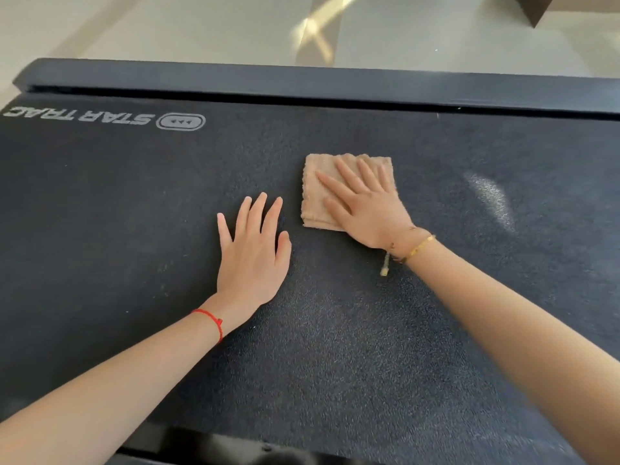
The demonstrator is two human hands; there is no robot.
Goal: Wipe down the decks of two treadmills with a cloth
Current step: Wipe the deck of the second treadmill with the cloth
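The treadmill belt point(134, 213) looked like matt dark rubber with a fine pebbled grain, dusted pale in patches, and its printed logo point(100, 119) was a flat grey. The side rail point(302, 82) beyond it seemed smooth, dark plastic or painted metal with a dull sheen, while the floor point(167, 25) behind was pale, smooth and faintly glossy. The folded cloth point(322, 196) was soft beige terry, nubbly and matt.
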